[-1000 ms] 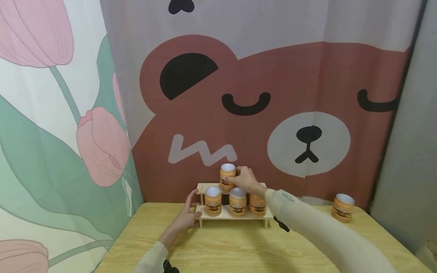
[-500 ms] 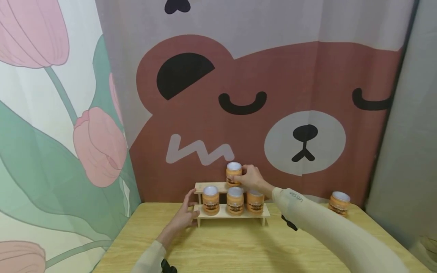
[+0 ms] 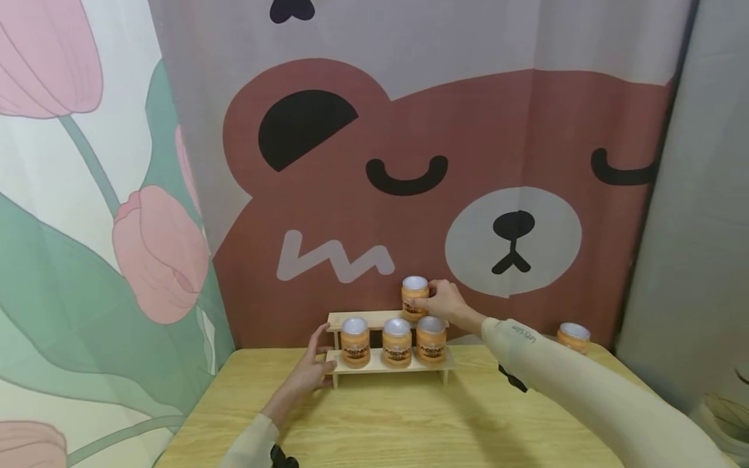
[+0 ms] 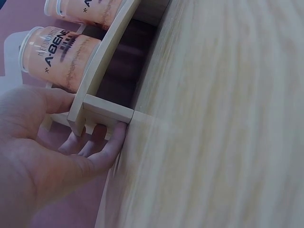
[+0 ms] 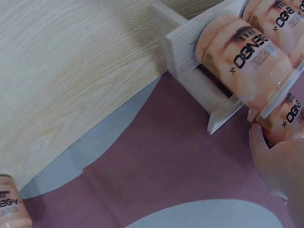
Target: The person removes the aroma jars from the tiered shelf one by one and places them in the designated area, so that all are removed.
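A two-tier wooden display rack (image 3: 363, 319) stands on the table, with three orange labelled jars with pale tops in a row on its lower tier, among them the left jar (image 3: 355, 344). On the right part of the upper tier is another such jar (image 3: 414, 292). My right hand (image 3: 447, 302) pinches it from the right side, thumb in front. At the rack's left end, my left hand (image 3: 307, 370) grips the frame. The left wrist view shows its thumb at the lower shelf board (image 4: 92, 78) and its fingers curled around the end support (image 4: 109, 109).
One more orange jar (image 3: 573, 337) stands apart at the table's back right, partly behind the right sleeve (image 3: 562, 364). A printed bear curtain (image 3: 328, 208) hangs right behind the wood-grain table (image 3: 374, 422). A tulip-patterned curtain (image 3: 158, 253) hangs at the left.
My right hand has moved the jar rightward along the upper tier, from about its middle toward the right end. My left hand keeps its grip on the rack. The head view has turned slightly right.
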`<state>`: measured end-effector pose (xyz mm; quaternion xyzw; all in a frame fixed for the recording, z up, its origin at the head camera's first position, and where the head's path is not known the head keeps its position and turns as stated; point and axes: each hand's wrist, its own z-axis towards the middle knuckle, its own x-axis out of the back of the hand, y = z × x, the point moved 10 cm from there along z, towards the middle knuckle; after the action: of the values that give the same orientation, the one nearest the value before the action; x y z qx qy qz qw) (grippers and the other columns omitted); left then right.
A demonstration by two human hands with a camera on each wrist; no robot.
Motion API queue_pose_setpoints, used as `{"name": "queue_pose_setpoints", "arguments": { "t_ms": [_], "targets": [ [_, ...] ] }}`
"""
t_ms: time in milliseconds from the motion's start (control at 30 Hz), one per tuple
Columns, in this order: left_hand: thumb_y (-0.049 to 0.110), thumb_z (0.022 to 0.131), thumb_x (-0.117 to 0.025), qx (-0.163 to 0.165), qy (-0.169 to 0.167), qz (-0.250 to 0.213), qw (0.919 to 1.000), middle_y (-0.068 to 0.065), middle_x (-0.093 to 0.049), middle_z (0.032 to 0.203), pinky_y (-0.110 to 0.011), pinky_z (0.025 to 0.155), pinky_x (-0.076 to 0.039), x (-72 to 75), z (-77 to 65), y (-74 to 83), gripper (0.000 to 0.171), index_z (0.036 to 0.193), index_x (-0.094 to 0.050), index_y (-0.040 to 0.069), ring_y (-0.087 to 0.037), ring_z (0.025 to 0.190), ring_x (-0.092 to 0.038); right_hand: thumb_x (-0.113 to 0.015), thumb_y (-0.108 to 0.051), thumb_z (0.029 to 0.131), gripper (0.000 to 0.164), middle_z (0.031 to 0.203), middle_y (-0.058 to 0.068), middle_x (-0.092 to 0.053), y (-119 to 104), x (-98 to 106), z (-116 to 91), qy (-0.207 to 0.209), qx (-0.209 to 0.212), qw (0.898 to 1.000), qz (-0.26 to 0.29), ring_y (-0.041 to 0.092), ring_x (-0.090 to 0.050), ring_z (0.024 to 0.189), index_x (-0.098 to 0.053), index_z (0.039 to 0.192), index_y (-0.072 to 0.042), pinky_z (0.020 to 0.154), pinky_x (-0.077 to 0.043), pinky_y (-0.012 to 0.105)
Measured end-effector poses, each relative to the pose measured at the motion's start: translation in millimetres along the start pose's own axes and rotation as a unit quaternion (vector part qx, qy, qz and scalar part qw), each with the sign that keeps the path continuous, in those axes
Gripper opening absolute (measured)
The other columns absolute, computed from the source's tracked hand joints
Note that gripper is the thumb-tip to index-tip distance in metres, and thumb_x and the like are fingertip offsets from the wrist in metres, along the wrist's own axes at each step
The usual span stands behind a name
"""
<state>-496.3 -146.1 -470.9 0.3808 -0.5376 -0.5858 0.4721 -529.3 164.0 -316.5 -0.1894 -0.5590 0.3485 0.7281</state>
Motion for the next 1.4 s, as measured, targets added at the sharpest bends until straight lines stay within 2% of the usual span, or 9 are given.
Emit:
{"name": "queue_pose_setpoints", "arguments": {
  "t_ms": [133, 267, 367, 600, 900, 1033, 1133, 1400],
  "targets": [
    [-0.005, 0.099, -0.056, -0.001, 0.002, 0.004, 1.0, -0.031, -0.021, 0.15, -0.049, 0.072, -0.056, -0.2, -2.2, 0.8, 0.09, 0.161, -0.013, 0.043, -0.035, 0.101, -0.054, -0.082, -0.036, 0.088, 0.039, 0.091, 0.008, -0.069, 6.8, 10.8, -3.5, 0.004, 0.009, 1.0, -0.004, 0.02, -0.062, 0.077, -0.069, 0.103, -0.002, 0.065, -0.051, 0.035],
    [-0.003, 0.1, -0.056, 0.002, 0.007, 0.01, 0.9999, -0.03, -0.022, 0.15, -0.049, 0.074, -0.056, 2.2, -3.1, 0.2, 0.088, 0.16, -0.013, 0.045, -0.04, 0.107, -0.055, -0.081, -0.033, 0.088, 0.034, 0.083, 0.007, -0.068, 13.7, 22.0, -6.5, 0.006, 0.027, 1.0, -0.002, 0.02, -0.057, 0.069, -0.067, 0.096, -0.002, 0.059, -0.047, 0.034],
    [-0.001, 0.101, -0.056, 0.003, 0.002, 0.009, 0.9999, -0.03, -0.021, 0.151, -0.052, 0.077, -0.056, 1.9, -2.7, 0.2, 0.087, 0.16, -0.012, 0.045, -0.042, 0.112, -0.054, -0.081, -0.031, 0.089, 0.033, 0.084, 0.008, -0.069, 20.9, 32.6, -10.3, 0.011, 0.028, 1.0, 0.005, 0.02, -0.057, 0.069, -0.068, 0.096, -0.002, 0.059, -0.046, 0.034],
    [-0.002, 0.101, -0.056, 0.006, 0.01, 0.012, 0.9999, -0.031, -0.022, 0.151, -0.054, 0.077, -0.056, -0.2, -0.8, -2.3, 0.087, 0.159, -0.014, 0.047, -0.041, 0.109, -0.058, -0.081, -0.027, 0.089, 0.04, 0.097, 0.013, -0.073, 38.4, 59.3, -24.2, 0.02, 0.028, 0.999, 0.008, 0.022, -0.065, 0.081, -0.071, 0.113, 0.004, 0.067, -0.053, 0.036],
    [-0.001, 0.101, -0.056, 0.008, 0.008, 0.017, 0.9998, -0.031, -0.021, 0.151, -0.056, 0.078, -0.056, -1.5, -1.1, 0.1, 0.087, 0.16, -0.012, 0.045, -0.043, 0.111, -0.057, -0.081, -0.034, 0.089, 0.051, 0.107, 0.017, -0.073, 69.9, 87.2, -42.8, 0.042, -0.003, 0.999, 0.003, 0.029, -0.067, 0.096, -0.07, 0.119, 0.005, 0.077, -0.055, 0.043],
    [-0.001, 0.102, -0.055, 0.007, 0.008, 0.02, 0.9998, -0.031, -0.02, 0.152, -0.057, 0.08, -0.055, 0.9, -3.5, 0.9, 0.086, 0.161, -0.011, 0.043, -0.044, 0.113, -0.056, -0.081, -0.036, 0.088, 0.054, 0.109, 0.017, -0.073, 82.4, 94.0, -52.3, 0.041, -0.022, 0.999, -0.005, 0.03, -0.067, 0.098, -0.069, 0.122, 0.004, 0.075, -0.055, 0.041],
    [-0.001, 0.102, -0.054, 0.004, 0.006, 0.016, 0.9998, -0.031, -0.019, 0.152, -0.058, 0.08, -0.055, 1.0, -4.4, 1.5, 0.086, 0.161, -0.011, 0.042, -0.044, 0.113, -0.056, -0.081, -0.036, 0.089, 0.056, 0.114, 0.018, -0.071, 93.7, 98.2, -60.5, 0.033, -0.033, 0.999, 0.013, 0.031, -0.067, 0.102, -0.066, 0.127, 0.003, 0.078, -0.056, 0.042],
    [0.0, 0.102, -0.055, 0.01, 0.005, 0.01, 0.9999, -0.029, -0.021, 0.151, -0.055, 0.079, -0.055, -0.4, -3.1, 1.4, 0.085, 0.16, -0.013, 0.047, -0.04, 0.109, -0.059, -0.08, -0.035, 0.09, 0.063, 0.116, 0.022, -0.07, 128.2, 108.2, -85.2, 0.029, -0.048, 0.998, 0.019, 0.035, -0.066, 0.105, -0.061, 0.131, 0.009, 0.083, -0.055, 0.047]
  ]
}}
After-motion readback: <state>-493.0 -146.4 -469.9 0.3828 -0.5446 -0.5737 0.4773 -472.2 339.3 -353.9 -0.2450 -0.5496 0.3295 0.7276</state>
